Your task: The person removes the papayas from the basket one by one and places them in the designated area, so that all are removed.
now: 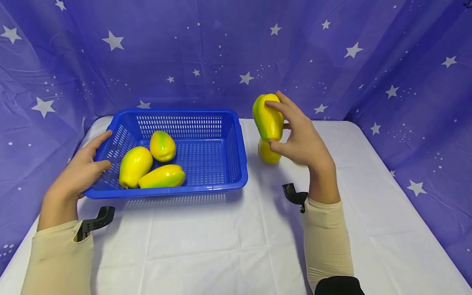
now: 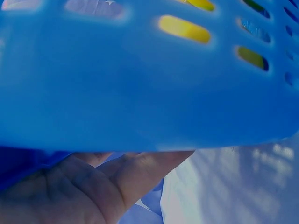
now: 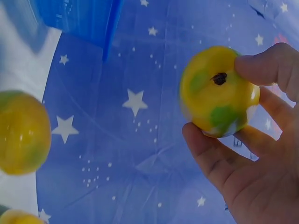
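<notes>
A blue plastic basket holds three shiny yellow-green papayas, one at the back, one at the left and one in front. My left hand grips the basket's left end, thumb and index finger spread along the rim. Seen from the left wrist, that hand is partly hidden behind the blue wall. To the right of the basket, my right hand holds up a papaya between thumb and fingers. The right wrist view shows the dark stem spot on this papaya.
Another papaya stands on the white tablecloth, partly hidden behind the held one. In the right wrist view, two yellow fruits appear at the left edge. A purple star-patterned curtain closes off the back and sides.
</notes>
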Available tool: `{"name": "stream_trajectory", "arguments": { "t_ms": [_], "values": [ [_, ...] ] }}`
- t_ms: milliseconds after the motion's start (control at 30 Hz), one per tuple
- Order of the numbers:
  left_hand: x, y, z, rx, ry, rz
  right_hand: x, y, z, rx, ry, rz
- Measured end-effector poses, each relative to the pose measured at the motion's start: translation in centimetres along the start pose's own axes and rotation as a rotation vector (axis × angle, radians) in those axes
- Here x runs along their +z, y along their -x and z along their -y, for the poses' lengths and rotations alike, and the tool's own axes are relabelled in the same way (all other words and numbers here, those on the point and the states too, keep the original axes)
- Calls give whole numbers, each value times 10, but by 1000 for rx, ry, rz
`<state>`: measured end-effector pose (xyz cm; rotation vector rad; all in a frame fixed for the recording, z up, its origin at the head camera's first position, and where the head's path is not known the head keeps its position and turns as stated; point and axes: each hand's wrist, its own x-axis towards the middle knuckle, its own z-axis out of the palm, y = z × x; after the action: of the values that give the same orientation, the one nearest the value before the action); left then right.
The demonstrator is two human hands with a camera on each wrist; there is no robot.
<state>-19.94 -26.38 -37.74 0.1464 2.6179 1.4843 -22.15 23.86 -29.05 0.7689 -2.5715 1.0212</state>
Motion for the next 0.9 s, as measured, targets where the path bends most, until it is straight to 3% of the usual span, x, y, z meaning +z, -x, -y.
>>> {"name": "stream_trajectory", "arguments": {
  "t_ms": [567,900],
  "values": [
    [1,1,1,3,16,-2,-32,21,-58,188,14,-166],
    [-1,2,1,-11,31,2,-38,26,-77,262,35,-176]
  ]
}}
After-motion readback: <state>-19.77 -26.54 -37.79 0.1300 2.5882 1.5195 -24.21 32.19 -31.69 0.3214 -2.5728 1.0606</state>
